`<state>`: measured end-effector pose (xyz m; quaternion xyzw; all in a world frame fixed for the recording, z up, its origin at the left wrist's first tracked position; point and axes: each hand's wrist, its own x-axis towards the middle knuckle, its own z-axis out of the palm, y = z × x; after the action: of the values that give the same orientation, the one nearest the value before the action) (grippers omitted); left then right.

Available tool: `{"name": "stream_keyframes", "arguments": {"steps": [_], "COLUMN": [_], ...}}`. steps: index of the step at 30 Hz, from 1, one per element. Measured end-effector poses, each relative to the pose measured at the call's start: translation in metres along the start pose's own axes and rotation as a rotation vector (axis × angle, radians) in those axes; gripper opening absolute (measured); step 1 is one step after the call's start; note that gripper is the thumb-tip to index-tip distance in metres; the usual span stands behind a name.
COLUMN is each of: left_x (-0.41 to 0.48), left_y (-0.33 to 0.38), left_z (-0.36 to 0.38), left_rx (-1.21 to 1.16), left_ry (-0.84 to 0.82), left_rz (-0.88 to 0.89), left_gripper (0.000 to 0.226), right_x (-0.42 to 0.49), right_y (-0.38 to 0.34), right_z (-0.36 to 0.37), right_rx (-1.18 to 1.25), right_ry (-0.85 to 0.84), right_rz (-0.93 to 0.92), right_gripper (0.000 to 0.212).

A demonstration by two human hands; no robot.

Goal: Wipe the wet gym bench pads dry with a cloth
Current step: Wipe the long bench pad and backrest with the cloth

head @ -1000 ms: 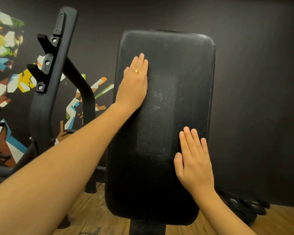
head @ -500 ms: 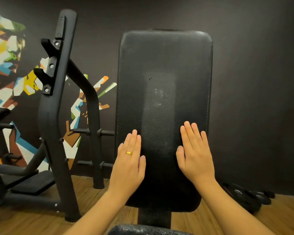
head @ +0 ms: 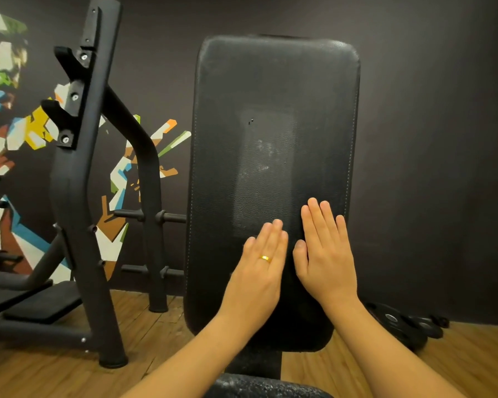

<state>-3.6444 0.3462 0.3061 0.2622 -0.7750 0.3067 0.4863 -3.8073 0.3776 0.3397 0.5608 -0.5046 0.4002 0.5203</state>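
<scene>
- The upright back pad [head: 273, 116], centre frame, is pressed by two flat hands.
- The left hand [head: 259, 271] and right hand [head: 325, 254], fingers straight, nothing held, are laid side by side.

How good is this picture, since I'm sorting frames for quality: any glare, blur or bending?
Head view: dim room, dull pale sheen down the back pad, no hard glare; left hand and right hand sharp, unblurred; the pad's sides bow slightly, likely the wide lens.

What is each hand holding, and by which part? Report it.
Nothing is held. The left hand and the right hand lie flat, fingers straight, on the lower part of the back pad.
</scene>
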Motion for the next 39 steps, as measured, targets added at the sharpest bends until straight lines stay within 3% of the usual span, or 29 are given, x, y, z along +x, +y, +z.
{"name": "stream_keyframes", "arguments": {"steps": [6, 11, 15, 27, 32, 36, 39], "left_x": [-0.001, -0.023, -0.017, -0.003, -0.001, 0.019, 0.055], "left_y": [-0.006, -0.051, -0.043, -0.027, -0.062, -0.076, -0.082], "left_z": [-0.006, -0.017, -0.016, -0.014, -0.025, -0.026, -0.029], "left_rx": [0.043, 0.029, -0.012, 0.004, -0.133, -0.14, -0.078], "left_ry": [-0.039, -0.004, 0.01, -0.028, 0.075, 0.078, 0.089], "left_rz": [0.029, -0.153, -0.225, 0.054, -0.191, -0.198, -0.178], "left_gripper": [0.061, 0.074, 0.075, 0.066, 0.083, 0.089, 0.08], "right_x": [0.0, 0.001, 0.001, 0.001, 0.001, 0.001, 0.001], "right_y": [0.002, 0.0, -0.001, -0.002, -0.003, -0.002, -0.002], "right_z": [-0.001, -0.003, -0.002, -0.001, -0.002, -0.003, -0.003], "right_rx": [0.008, 0.003, -0.008, -0.023, -0.022, -0.017, -0.004], "right_ry": [-0.02, -0.03, -0.016, -0.019, -0.022, -0.041, -0.062], "right_rz": [0.002, 0.014, 0.018, 0.012, 0.02, 0.029, 0.039], "right_gripper": [0.059, 0.06, 0.06, 0.059, 0.059, 0.06, 0.06]}}
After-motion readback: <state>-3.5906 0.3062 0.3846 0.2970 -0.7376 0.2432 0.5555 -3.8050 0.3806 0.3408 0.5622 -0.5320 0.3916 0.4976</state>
